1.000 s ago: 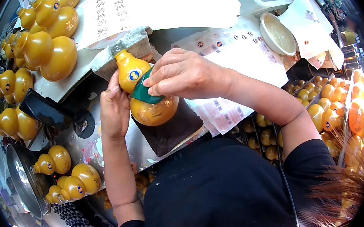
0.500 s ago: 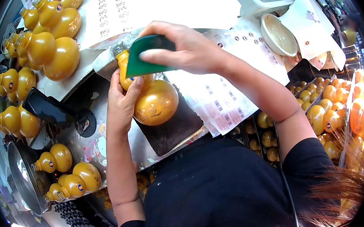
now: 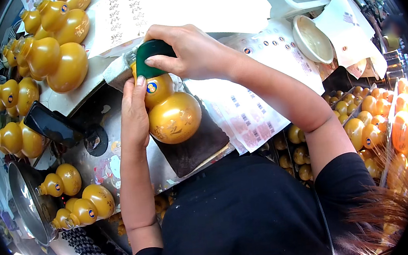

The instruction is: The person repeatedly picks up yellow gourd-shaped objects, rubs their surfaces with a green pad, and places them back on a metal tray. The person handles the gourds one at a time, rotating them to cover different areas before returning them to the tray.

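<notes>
A: Far left first. Finished-looking golden gourd bottles (image 3: 55,58) are stacked at the table's upper left, more gourd bottles (image 3: 81,208) are lying lower left beside a metal pan (image 3: 27,203). A dark phone (image 3: 49,125) is propped between them.

B: Hands?

A: Left hand (image 3: 134,117) is pressed flat against the side of the gold gourd bottle (image 3: 173,115), fingers extended along it, steadying rather than wrapped. The bottle is lying on a dark cloth (image 3: 193,148) at the table's middle, neck pointing away. Right hand (image 3: 192,52) is closed around a green pad (image 3: 151,59), which is held against the bottle's upper bulb, just above a small round sticker (image 3: 151,87).

B: Progress?

A: Judged mid-way on this bottle: sticker is already on, and the pad is being worked at the neck end; lower bulb untouched right now. Cannot tell what the pad applies.

B: Right side?

A: Sticker sheets (image 3: 255,103), a white bowl (image 3: 312,38), then crates of small gourd bottles (image 3: 385,120) are seen far right.
</notes>
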`<state>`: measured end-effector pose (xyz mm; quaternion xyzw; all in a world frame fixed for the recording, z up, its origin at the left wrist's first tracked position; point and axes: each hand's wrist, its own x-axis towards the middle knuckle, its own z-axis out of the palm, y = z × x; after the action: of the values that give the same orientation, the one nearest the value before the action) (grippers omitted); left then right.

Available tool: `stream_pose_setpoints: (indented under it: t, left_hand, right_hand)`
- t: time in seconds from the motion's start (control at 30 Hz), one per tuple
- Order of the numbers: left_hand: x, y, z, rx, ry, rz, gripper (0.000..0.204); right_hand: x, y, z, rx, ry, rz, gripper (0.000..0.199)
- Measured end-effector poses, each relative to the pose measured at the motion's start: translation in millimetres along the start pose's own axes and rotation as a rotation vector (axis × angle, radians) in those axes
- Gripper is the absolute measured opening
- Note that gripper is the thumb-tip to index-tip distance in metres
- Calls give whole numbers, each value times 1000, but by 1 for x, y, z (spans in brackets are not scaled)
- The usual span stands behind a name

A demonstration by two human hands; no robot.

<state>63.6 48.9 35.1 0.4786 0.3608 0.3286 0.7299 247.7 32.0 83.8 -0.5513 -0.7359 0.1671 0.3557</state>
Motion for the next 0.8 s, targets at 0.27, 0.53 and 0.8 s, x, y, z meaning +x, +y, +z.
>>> stream_pose_setpoints:
  t: [0.27,0.53,0.8]
  left_hand:
    - [1,-6,-3,-113,57,13,36]
    - [-5,-3,-6,-209,3,-9,37]
    - [-1,-7,-14,-226,-22,7,35]
  right_hand:
    - [-12,-1,9,84,83,66,26]
    - [-35,-13,6,-266,135,-537,27]
    - [-54,-20,-6,-116,-127,-486,24]
